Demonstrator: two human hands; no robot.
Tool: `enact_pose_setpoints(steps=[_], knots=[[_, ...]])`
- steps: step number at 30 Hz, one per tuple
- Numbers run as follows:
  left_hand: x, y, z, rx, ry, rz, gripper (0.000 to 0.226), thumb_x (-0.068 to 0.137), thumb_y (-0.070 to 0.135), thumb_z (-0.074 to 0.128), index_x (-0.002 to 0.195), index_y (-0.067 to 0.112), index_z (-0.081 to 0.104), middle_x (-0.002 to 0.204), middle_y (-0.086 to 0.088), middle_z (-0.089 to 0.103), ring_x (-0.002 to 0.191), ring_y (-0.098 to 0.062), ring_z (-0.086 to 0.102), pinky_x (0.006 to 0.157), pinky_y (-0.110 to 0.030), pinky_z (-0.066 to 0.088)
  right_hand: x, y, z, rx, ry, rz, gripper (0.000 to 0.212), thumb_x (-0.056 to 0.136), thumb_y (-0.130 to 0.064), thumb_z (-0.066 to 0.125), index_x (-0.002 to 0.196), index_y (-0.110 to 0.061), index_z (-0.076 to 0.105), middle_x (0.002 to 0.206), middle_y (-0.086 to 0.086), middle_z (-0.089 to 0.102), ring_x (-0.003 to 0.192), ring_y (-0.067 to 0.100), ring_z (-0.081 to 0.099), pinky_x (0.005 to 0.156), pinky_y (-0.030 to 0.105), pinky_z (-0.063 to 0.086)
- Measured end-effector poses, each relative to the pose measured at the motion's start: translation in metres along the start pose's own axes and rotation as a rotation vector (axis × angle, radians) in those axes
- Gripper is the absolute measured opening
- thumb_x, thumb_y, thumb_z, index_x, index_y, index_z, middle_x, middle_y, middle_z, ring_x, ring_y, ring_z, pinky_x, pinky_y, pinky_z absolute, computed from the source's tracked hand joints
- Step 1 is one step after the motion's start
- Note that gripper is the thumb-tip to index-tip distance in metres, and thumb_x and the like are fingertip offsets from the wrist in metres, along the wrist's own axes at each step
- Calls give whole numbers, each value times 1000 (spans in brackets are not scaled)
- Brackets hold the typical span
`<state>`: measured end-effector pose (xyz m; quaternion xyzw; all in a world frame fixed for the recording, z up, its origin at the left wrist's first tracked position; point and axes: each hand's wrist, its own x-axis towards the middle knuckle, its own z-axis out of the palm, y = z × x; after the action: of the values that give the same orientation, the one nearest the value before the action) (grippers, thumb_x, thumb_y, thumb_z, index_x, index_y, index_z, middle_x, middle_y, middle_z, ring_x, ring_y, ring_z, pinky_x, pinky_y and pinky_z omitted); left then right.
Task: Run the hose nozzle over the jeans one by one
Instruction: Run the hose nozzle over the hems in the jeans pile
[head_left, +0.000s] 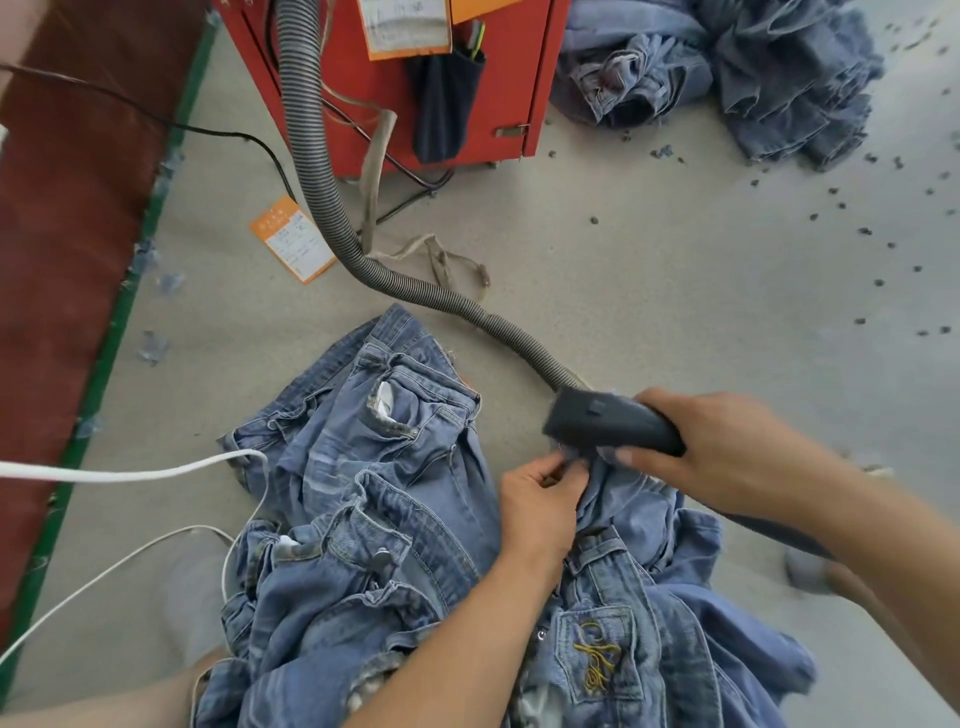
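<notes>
head view: nozzle on denim, both hands engaged

head view, looking down at the floor. the hose nozzle (608, 423), dark and blunt, lies with its mouth against a fold of the jeans (631, 491) just right of centre. right hand (727, 441) is wrapped around the nozzle's rear end, thumb along the near side. left hand (540, 501) pinches the same fold of denim between thumb and fingertips, directly under the nozzle mouth; the two hands nearly touch.

this pair is on the right of a heap of jeans (363, 493) spread on the grey floor (675, 260) in front of the person, waistbands and pockets up; one back pocket (597, 657) shows yellow stitching.

the ribbed grey hose (322, 171) runs from the nozzle up and left to a red cabinet (498, 78). a white cord (130, 473) crosses from the left edge. an orange-edged tag (293, 239) lies beside the hose. a second denim pile (727, 78) sits top right, with dark lint specks (862, 231) scattered near it.
</notes>
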<state>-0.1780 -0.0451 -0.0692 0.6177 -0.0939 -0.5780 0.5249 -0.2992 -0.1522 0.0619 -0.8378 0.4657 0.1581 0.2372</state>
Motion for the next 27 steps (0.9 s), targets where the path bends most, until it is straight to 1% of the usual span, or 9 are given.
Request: enact_pose_setpoints(steps=[2,5,8,12,18,20,22,24,27], knots=[[-3,-2,0,23,-2,25,18,94,4,71,102,15,83,90,4,79,82,-3,65,78,-25,57,12,-7,0,56,86,96,29,97,-55,62,113,-31,56,81,-10,63,71,10,60,66,35,51],[-3,-2,-2,11,18,33,24,95,5,69,118,10,77,104,1,80,98,-9,70,92,-32,59,9,0,-20,264,160,180,18,95,-51,65,101,-35,58,59,-6,63,49,6,60,44,22,43],[-1,-2,-3,29,45,48,22,95,7,70,115,11,79,97,4,80,90,-4,68,86,-30,59,-18,7,-39,363,15,106,10,90,-53,67,92,-46,59,55,-13,66,37,5,57,38,14,40],[-4,-4,-4,51,16,37,17,95,6,70,105,12,82,85,5,77,77,-4,58,70,-26,50,-19,-1,-19,124,-127,87,16,90,-56,67,100,-43,61,70,-15,68,62,-3,64,50,13,43],[-13,-2,-15,58,-39,-14,18,97,11,66,95,22,80,99,-9,78,94,-22,72,86,-35,59,5,13,-18,391,192,276,21,95,-49,67,94,-31,58,56,1,66,41,15,64,36,29,50],[-12,2,-17,-46,-35,-121,20,98,6,56,94,11,75,108,-21,73,99,-32,70,93,-46,59,-4,29,-29,477,216,317,26,94,-50,68,89,-26,60,55,7,68,43,26,67,41,40,56],[-12,7,-20,-290,-108,-234,31,93,3,47,85,8,76,95,-20,74,89,-32,68,84,-43,59,-14,41,-33,507,202,348,35,93,-51,68,84,-18,62,55,7,68,43,26,66,45,36,55],[-12,11,-23,-474,-109,-309,43,97,11,41,77,10,79,85,-15,74,80,-30,68,80,-39,57,-21,49,-29,525,187,385,42,93,-52,67,79,-13,63,54,8,68,42,24,65,44,27,51],[-8,16,-28,-620,-36,-373,53,102,35,35,96,4,78,101,-22,75,91,-36,73,86,-47,59,-24,54,-16,511,161,412,42,95,-50,67,79,-11,63,53,8,68,40,21,63,41,24,49]])
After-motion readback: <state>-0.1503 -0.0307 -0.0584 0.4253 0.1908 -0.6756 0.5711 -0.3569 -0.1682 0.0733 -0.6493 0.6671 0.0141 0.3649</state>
